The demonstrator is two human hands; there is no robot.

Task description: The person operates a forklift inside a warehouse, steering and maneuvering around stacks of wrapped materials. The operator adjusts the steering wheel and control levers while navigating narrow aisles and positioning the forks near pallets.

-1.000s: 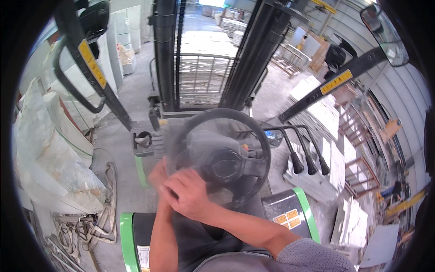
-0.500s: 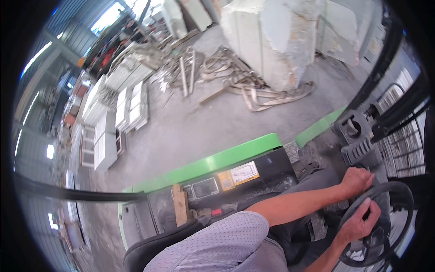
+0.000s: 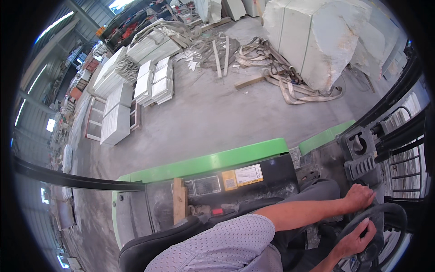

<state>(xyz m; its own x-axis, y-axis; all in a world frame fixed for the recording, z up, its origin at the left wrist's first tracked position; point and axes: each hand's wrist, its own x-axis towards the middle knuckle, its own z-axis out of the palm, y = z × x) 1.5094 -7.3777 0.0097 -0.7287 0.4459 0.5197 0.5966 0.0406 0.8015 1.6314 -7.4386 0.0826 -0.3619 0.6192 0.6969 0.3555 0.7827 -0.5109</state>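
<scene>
My left hand (image 3: 360, 198) is curled into a fist beside the steering column, just above the wheel's rim; whatever it grips is hidden beneath the fingers. Lower down, my right hand (image 3: 354, 240) lies over the near-left part of the black steering wheel (image 3: 399, 213), fingers bent around it and the thumb raised. My left forearm stretches across my grey-trousered leg. A black plastic cup holder (image 3: 361, 147) is mounted ahead of my left hand.
Beside the seat runs a green-edged body panel (image 3: 213, 159) with a wooden block (image 3: 180, 201) on it. Outside, stacked white slabs (image 3: 115, 124), a large stone block (image 3: 312, 41), coiled lifting straps (image 3: 290, 86) and a timber piece (image 3: 249, 82) lie on the concrete floor.
The slabs, straps and stone block have shifted up and right in view, also relative to the vehicle's green edge. Both hands sit slightly lower in the picture, with much the same grip.
</scene>
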